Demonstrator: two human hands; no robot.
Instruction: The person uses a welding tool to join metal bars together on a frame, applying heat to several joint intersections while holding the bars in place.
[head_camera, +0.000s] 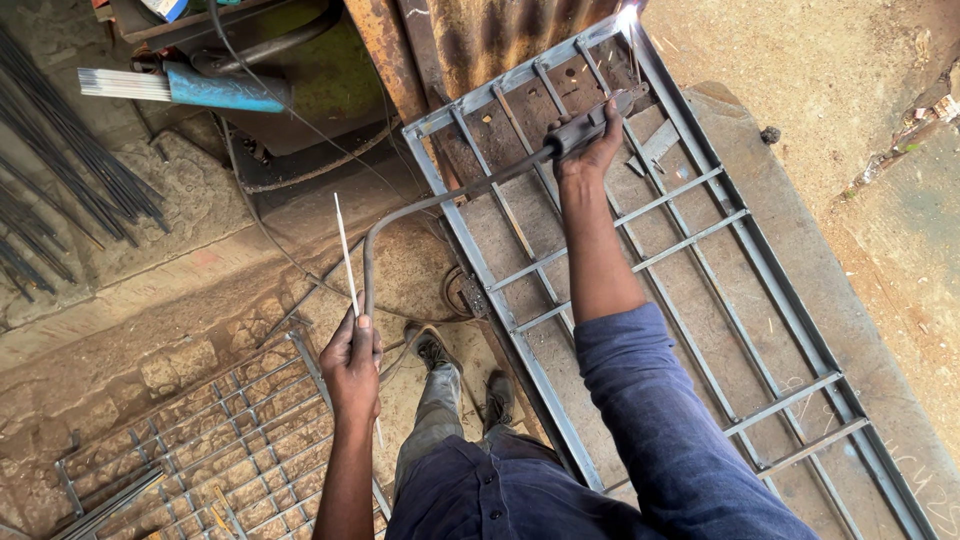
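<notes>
So the big landmark here is the grey steel window frame (640, 260) lying flat on a slab, with thin cross bars running through it. The right hand (585, 150) is stretched out over the frame's upper half, fingers wrapped tight around an electrode holder (598, 120). The rod tip sits right at the frame's far top corner, where there's a bright white welding arc (628, 16) flaring against the corner joint. A dark welding cable (430, 205) runs from the holder back off the frame's left edge and loops down toward the other hand.

The left hand (352, 365) is off to the left of the frame, down near the person's boots (465, 375), closed around that same cable and also pinching a spare welding rod (346, 258) that sticks straight up out of the fist. Blue sleeve on the right arm, dark blue trousers.

Further left of the frame, at the bottom, there's a smaller metal grille (200, 440) lying on the rough stone floor. Up past the frame's top-left corner stands a green welding machine (320, 70) with a packet of electrodes (180, 86) beside it, and a bundle of dark steel rods (60, 170) lies farther left again.
</notes>
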